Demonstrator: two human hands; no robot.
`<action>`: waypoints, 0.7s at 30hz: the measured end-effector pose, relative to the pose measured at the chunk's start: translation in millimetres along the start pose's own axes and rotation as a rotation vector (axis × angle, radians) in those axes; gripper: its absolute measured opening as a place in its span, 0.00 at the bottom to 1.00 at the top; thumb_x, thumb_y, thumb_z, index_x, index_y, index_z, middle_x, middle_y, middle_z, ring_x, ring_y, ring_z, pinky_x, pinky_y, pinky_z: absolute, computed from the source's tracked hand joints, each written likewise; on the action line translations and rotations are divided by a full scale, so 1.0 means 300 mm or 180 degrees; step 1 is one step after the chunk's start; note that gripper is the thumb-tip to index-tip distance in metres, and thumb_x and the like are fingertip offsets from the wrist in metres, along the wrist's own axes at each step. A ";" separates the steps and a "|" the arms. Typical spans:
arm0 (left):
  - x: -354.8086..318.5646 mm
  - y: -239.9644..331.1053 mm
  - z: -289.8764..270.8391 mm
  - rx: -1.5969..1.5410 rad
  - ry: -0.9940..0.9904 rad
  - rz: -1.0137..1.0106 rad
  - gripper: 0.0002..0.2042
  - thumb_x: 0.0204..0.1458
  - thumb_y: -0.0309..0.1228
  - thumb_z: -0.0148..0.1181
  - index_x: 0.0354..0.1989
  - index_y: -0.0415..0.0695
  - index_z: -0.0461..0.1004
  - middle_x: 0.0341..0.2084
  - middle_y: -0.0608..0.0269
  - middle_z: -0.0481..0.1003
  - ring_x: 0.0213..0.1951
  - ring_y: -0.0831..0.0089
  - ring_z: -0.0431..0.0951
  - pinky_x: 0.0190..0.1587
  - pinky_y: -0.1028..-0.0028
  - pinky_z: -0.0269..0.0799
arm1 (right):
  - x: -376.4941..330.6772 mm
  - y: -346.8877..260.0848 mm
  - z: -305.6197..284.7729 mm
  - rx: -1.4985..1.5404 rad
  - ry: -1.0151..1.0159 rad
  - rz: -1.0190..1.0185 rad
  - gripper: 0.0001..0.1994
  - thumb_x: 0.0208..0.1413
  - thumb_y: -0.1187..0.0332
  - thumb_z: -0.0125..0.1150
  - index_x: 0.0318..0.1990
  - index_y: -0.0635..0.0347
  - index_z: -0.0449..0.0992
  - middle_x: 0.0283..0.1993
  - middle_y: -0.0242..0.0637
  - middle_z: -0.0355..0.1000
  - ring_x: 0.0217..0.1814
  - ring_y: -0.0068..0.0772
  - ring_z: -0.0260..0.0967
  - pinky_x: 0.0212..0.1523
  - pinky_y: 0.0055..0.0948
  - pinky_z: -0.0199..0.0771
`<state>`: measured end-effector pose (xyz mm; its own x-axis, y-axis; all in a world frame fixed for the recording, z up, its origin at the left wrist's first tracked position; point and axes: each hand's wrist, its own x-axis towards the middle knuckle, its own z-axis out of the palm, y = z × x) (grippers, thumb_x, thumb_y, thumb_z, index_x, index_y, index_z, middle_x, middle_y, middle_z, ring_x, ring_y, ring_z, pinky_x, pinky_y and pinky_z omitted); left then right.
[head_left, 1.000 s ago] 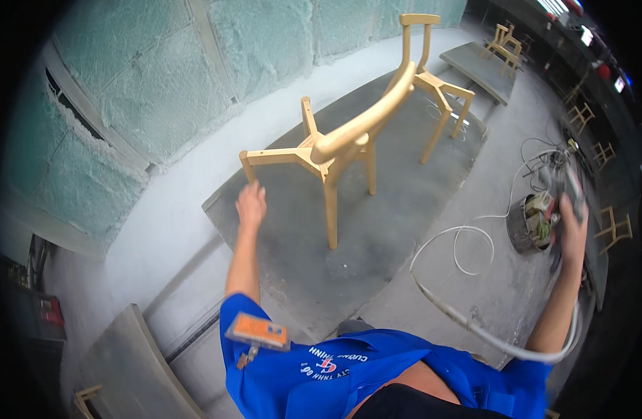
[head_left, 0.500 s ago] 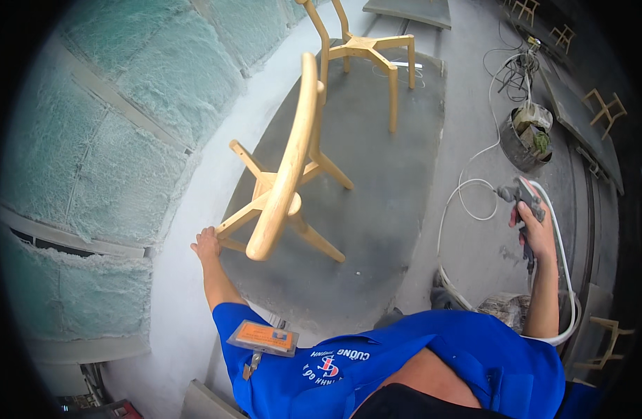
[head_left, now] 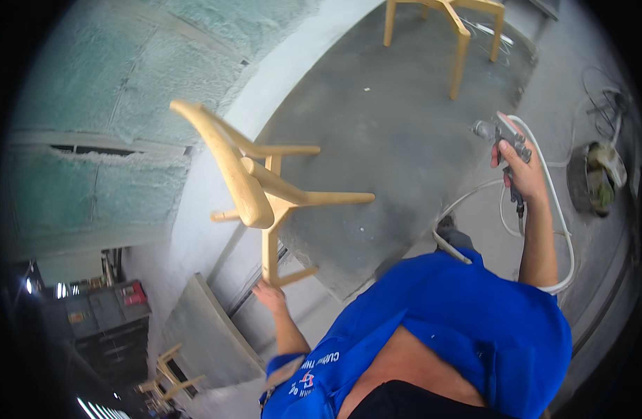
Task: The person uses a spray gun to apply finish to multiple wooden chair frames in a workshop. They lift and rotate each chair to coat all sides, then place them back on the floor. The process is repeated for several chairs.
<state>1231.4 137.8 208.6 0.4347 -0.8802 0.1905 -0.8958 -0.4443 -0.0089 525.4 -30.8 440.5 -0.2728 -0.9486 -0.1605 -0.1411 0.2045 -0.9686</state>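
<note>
A pale wooden chair frame (head_left: 221,165), with a curved top rail and no seat, stands tilted in view at the left of a grey board. My left hand (head_left: 272,299) is closed on the frame at its near lower corner, with the fingertips partly hidden. On the right, my right hand (head_left: 522,167) grips a spray gun (head_left: 511,140), its nozzle pointing left toward the board and apart from the chair frame. A white hose (head_left: 552,199) loops from the gun past my right forearm.
A second wooden chair frame (head_left: 460,42) stands at the far end of the grey board (head_left: 390,133). A dark bucket (head_left: 585,183) with cloth-like contents sits at right. Teal-coated wall panels (head_left: 76,91) line the left. More chair frames (head_left: 171,377) stand at lower left.
The chair frame has turned and shifted left and nearer, my left hand moving with it. My view has swung left. The spray gun stays in my right hand, now closer to the board.
</note>
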 end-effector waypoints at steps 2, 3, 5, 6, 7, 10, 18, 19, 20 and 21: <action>-0.220 0.216 -0.057 -0.0043 -0.0067 -0.0393 0.11 0.62 0.34 0.53 0.42 0.38 0.75 0.35 0.41 0.73 0.39 0.42 0.75 0.46 0.49 0.71 | 0.113 0.000 -0.052 -0.0004 -0.0295 -0.0067 0.30 0.66 0.57 0.60 0.74 0.52 0.65 0.32 0.28 0.72 0.32 0.17 0.71 0.16 0.18 0.62; -0.307 0.343 -0.086 -0.0109 -0.0148 -0.0727 0.11 0.62 0.34 0.55 0.41 0.36 0.75 0.35 0.40 0.73 0.40 0.42 0.74 0.47 0.49 0.71 | 0.149 0.003 -0.072 0.0072 -0.0462 -0.0138 0.30 0.66 0.57 0.60 0.73 0.52 0.65 0.31 0.28 0.72 0.32 0.17 0.71 0.16 0.17 0.62; -0.438 0.593 -0.109 -0.0377 -0.0212 -0.1358 0.12 0.61 0.34 0.57 0.38 0.34 0.75 0.36 0.40 0.75 0.43 0.42 0.74 0.50 0.51 0.70 | 0.171 0.017 -0.096 -0.0030 -0.0614 -0.0169 0.30 0.66 0.58 0.60 0.73 0.53 0.65 0.31 0.28 0.72 0.31 0.17 0.71 0.16 0.18 0.62; -0.453 0.722 -0.146 -0.0476 -0.0329 -0.1414 0.12 0.60 0.34 0.58 0.38 0.34 0.76 0.37 0.40 0.75 0.44 0.43 0.75 0.50 0.50 0.70 | 0.195 0.009 -0.115 0.0007 -0.0810 -0.0249 0.30 0.65 0.59 0.60 0.73 0.54 0.65 0.31 0.28 0.72 0.31 0.17 0.71 0.16 0.18 0.63; -0.451 0.844 -0.175 -0.0616 -0.0367 -0.1445 0.12 0.60 0.34 0.60 0.38 0.35 0.76 0.38 0.41 0.76 0.45 0.43 0.75 0.50 0.50 0.71 | 0.205 0.013 -0.123 -0.0016 -0.0775 -0.0208 0.30 0.65 0.59 0.60 0.73 0.54 0.65 0.31 0.28 0.72 0.31 0.17 0.71 0.16 0.18 0.63; -0.349 1.140 -0.208 -0.1263 -0.0967 -0.1331 0.14 0.61 0.37 0.61 0.40 0.34 0.76 0.39 0.40 0.76 0.46 0.43 0.76 0.50 0.50 0.72 | 0.210 0.021 -0.108 0.0128 -0.0836 -0.0285 0.30 0.65 0.61 0.60 0.73 0.55 0.65 0.32 0.28 0.73 0.31 0.17 0.71 0.17 0.18 0.64; 0.000 1.449 -0.204 -0.2301 -0.0542 0.1120 0.18 0.61 0.41 0.63 0.52 0.40 0.78 0.43 0.46 0.78 0.48 0.47 0.77 0.51 0.53 0.73 | 0.161 0.007 0.020 0.1234 -0.1127 -0.0609 0.26 0.67 0.59 0.58 0.70 0.57 0.68 0.37 0.32 0.75 0.35 0.20 0.75 0.18 0.17 0.65; 0.008 1.405 -0.209 -0.2067 -0.0150 0.1067 0.18 0.60 0.40 0.64 0.52 0.41 0.78 0.43 0.47 0.77 0.47 0.47 0.77 0.50 0.53 0.73 | 0.156 -0.002 0.043 0.1484 -0.1120 -0.0631 0.24 0.68 0.59 0.57 0.67 0.58 0.70 0.37 0.32 0.75 0.35 0.20 0.75 0.17 0.17 0.65; 0.006 1.342 -0.215 -0.1833 0.0301 0.1046 0.18 0.58 0.39 0.66 0.53 0.42 0.78 0.42 0.48 0.77 0.45 0.47 0.77 0.49 0.52 0.73 | 0.158 -0.005 0.067 0.1747 -0.1109 -0.0658 0.22 0.68 0.59 0.57 0.64 0.58 0.71 0.37 0.32 0.76 0.35 0.21 0.75 0.17 0.17 0.65; -0.001 1.273 -0.220 -0.1552 0.0393 0.0819 0.18 0.56 0.39 0.69 0.52 0.45 0.78 0.41 0.49 0.75 0.45 0.47 0.76 0.49 0.52 0.73 | 0.169 -0.007 0.092 0.2016 -0.1100 -0.0691 0.20 0.69 0.59 0.56 0.62 0.59 0.73 0.37 0.33 0.76 0.35 0.21 0.75 0.17 0.17 0.65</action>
<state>882.9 -20.7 270.0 0.2090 -0.9109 0.3559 -0.9232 -0.0638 0.3789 538.3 -86.0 429.3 0.0277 -0.9949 0.0971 0.4450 -0.0747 -0.8924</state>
